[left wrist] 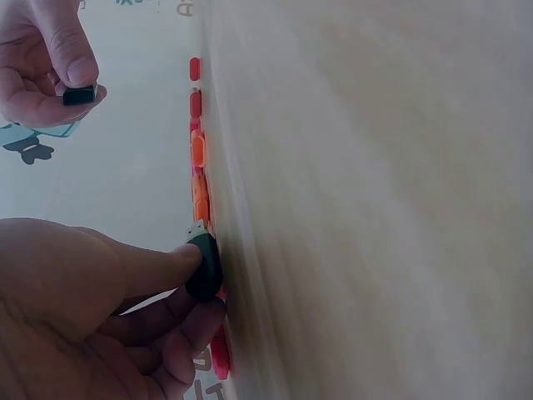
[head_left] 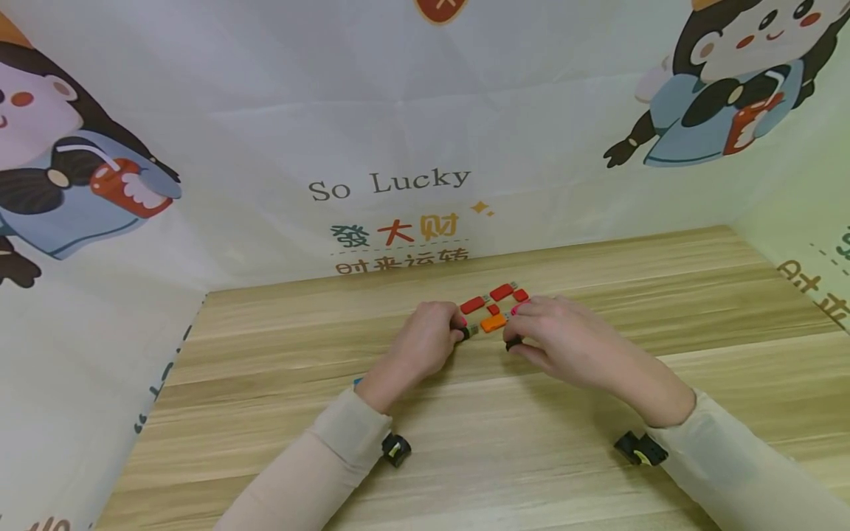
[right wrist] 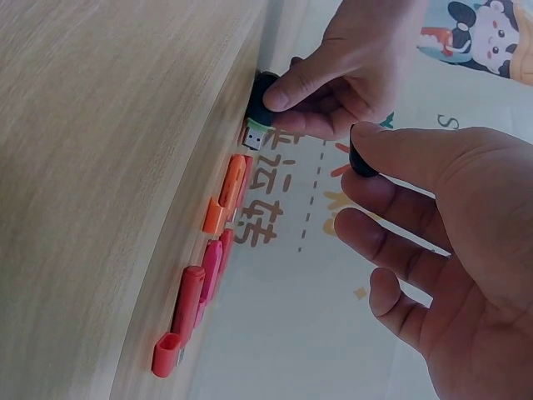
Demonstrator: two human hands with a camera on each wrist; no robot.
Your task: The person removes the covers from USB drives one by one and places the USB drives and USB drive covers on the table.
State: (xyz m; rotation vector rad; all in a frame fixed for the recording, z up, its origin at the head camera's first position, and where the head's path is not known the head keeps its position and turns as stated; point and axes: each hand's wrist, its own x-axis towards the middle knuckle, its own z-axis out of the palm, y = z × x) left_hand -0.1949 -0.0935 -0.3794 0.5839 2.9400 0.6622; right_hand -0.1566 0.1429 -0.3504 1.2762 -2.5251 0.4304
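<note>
My left hand (head_left: 425, 339) pinches a black USB stick (left wrist: 205, 271) between thumb and fingers, its metal plug bare and pointing to the right in the head view. A small black cap (right wrist: 360, 155) is held between the thumb and index finger of my right hand (head_left: 567, 339), apart from the stick. In the right wrist view the cap is raised off the tabletop. Between and behind the hands lie an orange USB stick (head_left: 493, 324) and two red USB sticks (head_left: 473, 304), with a small red cap (head_left: 521, 295) beside them.
The wooden table (head_left: 279, 339) meets a printed cloth wall (head_left: 265, 147) just behind the sticks. Part of a small blue object (head_left: 358, 381) shows beside my left wrist. Dark wrist cameras (head_left: 396, 449) sit at both cuffs.
</note>
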